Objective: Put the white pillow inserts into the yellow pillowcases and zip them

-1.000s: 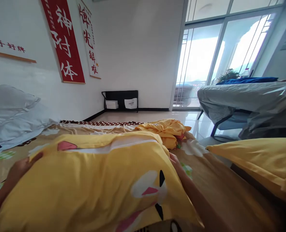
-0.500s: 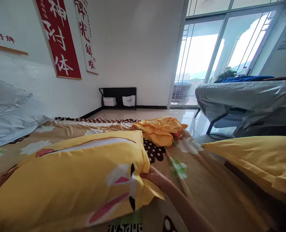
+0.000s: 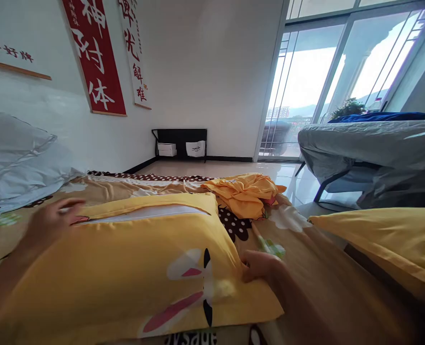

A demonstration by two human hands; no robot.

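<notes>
**Yellow pillow on the bed, both hands on it**

Big yellow pillow (image 3: 136, 268) w/ a cartoon face lies flat on the patterned bedsheet (image 3: 305, 268), right in front. Left hand (image 3: 50, 223) rests on its far-left corner by the white opening, fingers loose, not clamped. Right hand (image 3: 260, 266) pinches the pillow's right edge. Crumpled yellow cloth (image 3: 244, 194) sits behind; 2nd yellow pillow (image 3: 384, 244) off to the right, grey pillow (image 3: 18, 158) on the left.

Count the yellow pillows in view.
2: one yellow cartoon-print pillow on the bed between the left hand and right hand; one plain yellow pillow at right, partly cut off.
</notes>
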